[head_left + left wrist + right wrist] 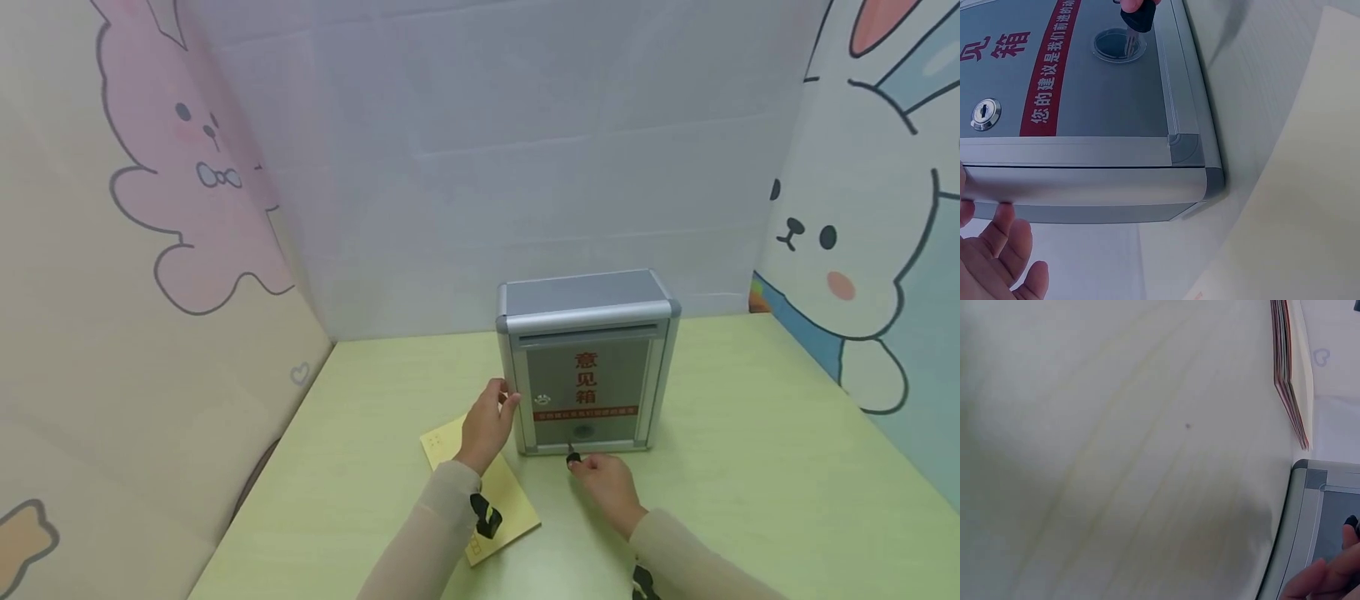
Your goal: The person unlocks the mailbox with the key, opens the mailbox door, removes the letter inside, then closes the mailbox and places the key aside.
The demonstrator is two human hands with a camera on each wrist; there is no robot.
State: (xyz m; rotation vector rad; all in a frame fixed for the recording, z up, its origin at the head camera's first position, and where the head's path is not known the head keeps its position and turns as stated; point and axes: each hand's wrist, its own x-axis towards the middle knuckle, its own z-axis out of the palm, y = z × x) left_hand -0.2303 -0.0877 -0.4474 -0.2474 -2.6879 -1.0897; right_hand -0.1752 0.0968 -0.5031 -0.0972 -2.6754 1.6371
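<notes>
A grey metal suggestion box (587, 375) with red lettering stands upright on the table. My left hand (486, 425) touches the box's left side, its fingers loosely bent; in the left wrist view the fingertips (1005, 212) meet the side edge. Low in front of the box, my right hand (609, 490) pinches a key by its black head (1141, 17). The metal blade (1130, 42) shows before a round clear disc (1110, 45) on the front panel. A silver keyhole lock (985, 114) sits elsewhere on that panel. In the right wrist view the right hand is partly cut off.
Yellow envelopes (513, 508) lie in a flat stack on the pale green table (750, 467), partly beneath the left forearm. A pale cloth wall (480, 167) rises behind the box, and walls with cartoon rabbits (862, 275) stand at both sides.
</notes>
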